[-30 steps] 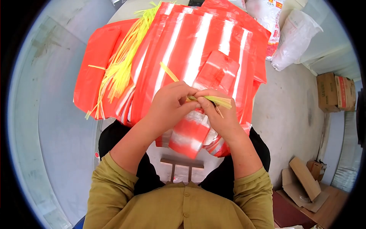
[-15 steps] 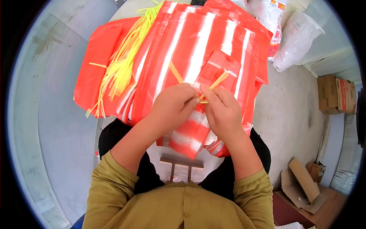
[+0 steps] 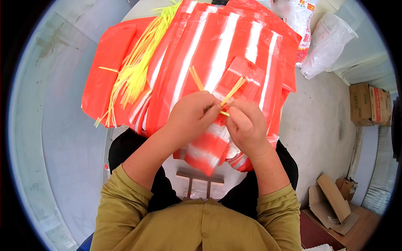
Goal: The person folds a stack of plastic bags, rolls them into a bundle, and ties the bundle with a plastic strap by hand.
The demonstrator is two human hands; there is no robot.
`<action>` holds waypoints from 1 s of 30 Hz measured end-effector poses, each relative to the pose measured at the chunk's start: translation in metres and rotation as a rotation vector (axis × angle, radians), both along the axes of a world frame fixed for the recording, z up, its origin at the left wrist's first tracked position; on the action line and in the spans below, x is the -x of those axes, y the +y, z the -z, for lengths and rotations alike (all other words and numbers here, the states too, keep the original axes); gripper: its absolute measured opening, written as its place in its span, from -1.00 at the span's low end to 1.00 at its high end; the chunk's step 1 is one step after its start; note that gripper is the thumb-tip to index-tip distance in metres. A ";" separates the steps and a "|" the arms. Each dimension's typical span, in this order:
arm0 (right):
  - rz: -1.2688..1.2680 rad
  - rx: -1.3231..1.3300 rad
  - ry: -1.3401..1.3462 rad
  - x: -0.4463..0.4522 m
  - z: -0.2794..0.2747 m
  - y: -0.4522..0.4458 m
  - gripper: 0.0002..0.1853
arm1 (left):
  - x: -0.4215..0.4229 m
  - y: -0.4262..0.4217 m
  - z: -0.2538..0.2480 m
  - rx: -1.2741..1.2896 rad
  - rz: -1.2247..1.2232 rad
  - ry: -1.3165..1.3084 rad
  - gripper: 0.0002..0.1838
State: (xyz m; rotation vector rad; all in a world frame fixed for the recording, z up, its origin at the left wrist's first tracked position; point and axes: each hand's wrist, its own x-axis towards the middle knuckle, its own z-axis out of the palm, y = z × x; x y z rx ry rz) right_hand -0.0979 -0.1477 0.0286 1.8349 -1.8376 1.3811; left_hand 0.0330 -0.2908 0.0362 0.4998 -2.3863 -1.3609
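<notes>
A yellow plastic tie (image 3: 234, 88) is looped around a folded bundle of red and white striped plastic bags (image 3: 205, 148). My left hand (image 3: 193, 112) is closed on the tie, and one loose end sticks up beyond its knuckles. Close beside it, my right hand (image 3: 248, 125) has curled fingers at the short stretch of tie between the hands; its fingertips are partly hidden. Under the hands lies a broad pile of red and white striped plastic bags (image 3: 204, 54). The crossing of the tie is mostly covered by my fingers.
A bunch of loose yellow ties (image 3: 136, 69) lies left of the pile, over a tied red bag stack (image 3: 97, 90). White sacks (image 3: 326, 44) stand at the far right. Cardboard boxes (image 3: 363, 103) and an opened carton (image 3: 331, 201) are on the right side.
My right hand has drawn its fingers in, from an extended pinch to a curl lower down. The upright tie end between the hands has shifted slightly left. My left hand stays nearly in place.
</notes>
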 end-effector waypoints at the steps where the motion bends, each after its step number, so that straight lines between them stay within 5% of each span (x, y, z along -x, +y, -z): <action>1: -0.006 0.024 -0.002 0.000 0.002 -0.001 -0.77 | 0.000 0.000 -0.001 -0.003 -0.002 -0.011 -0.85; 6: -0.031 0.084 0.095 0.007 0.008 -0.005 -0.62 | 0.000 -0.001 -0.004 0.035 0.015 -0.092 -0.79; 11: -0.029 -0.051 0.022 0.011 0.006 -0.004 -0.51 | -0.001 -0.004 0.005 0.101 0.098 0.029 -0.94; 18: -0.027 -0.252 0.016 0.014 0.010 0.004 -0.42 | -0.002 -0.007 0.000 0.110 0.180 0.074 -0.84; 21: 0.150 -0.409 -0.285 0.004 0.004 0.003 -0.44 | -0.001 -0.006 -0.001 0.116 0.164 0.058 -0.90; 30: 0.078 -0.626 -0.432 0.016 -0.023 0.005 -0.41 | 0.004 -0.005 0.007 0.078 0.159 0.087 -0.87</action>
